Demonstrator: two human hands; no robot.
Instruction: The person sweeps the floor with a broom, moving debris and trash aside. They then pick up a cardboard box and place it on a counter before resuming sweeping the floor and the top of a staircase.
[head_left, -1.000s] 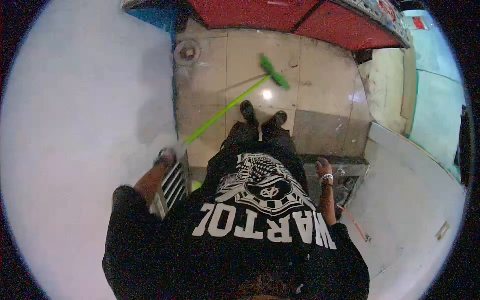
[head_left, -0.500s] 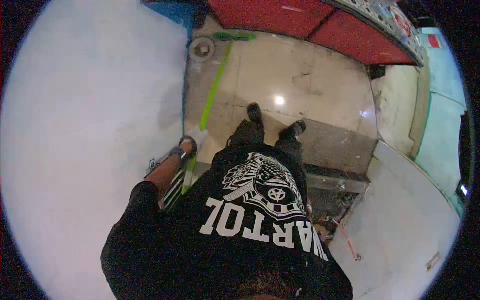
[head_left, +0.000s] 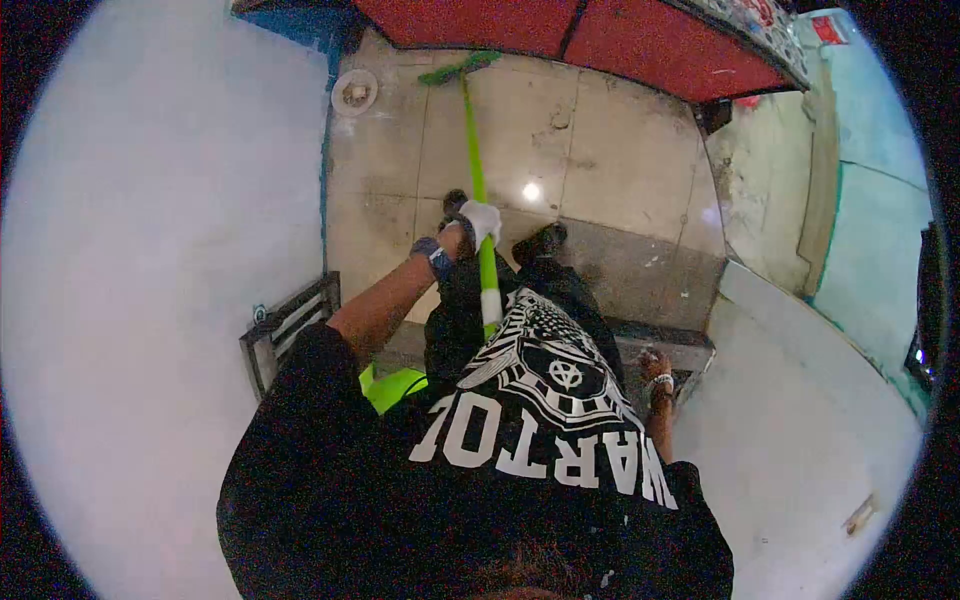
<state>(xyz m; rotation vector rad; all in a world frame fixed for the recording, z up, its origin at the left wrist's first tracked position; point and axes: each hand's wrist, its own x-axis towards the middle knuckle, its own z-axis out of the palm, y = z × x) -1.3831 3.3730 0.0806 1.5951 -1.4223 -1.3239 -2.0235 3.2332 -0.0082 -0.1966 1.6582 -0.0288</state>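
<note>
My left hand [head_left: 480, 222], in a white glove with a dark band at the wrist, is closed around the bright green pole [head_left: 473, 145] of a broom. The pole runs from my lap to green bristles [head_left: 460, 69] on the tiled floor. On the other side, my right hand [head_left: 655, 364], with a pale band at its wrist, is low beside a grey ledge [head_left: 675, 342]. Its fingers are too small and dim to make out. A bright green sheet-like object [head_left: 392, 386] shows beside my left thigh.
A round pale object [head_left: 355, 92] lies on the floor at the upper left. Red panels [head_left: 660, 50] line the top. A dark slatted frame [head_left: 290, 330] stands by the left white surface [head_left: 160, 250]; a pale panel [head_left: 800, 400] is on the right.
My left hand has moved right and forward with the green pole, which now stands nearer the middle. The bristles have turned slightly. My right hand has come into clearer view.
</note>
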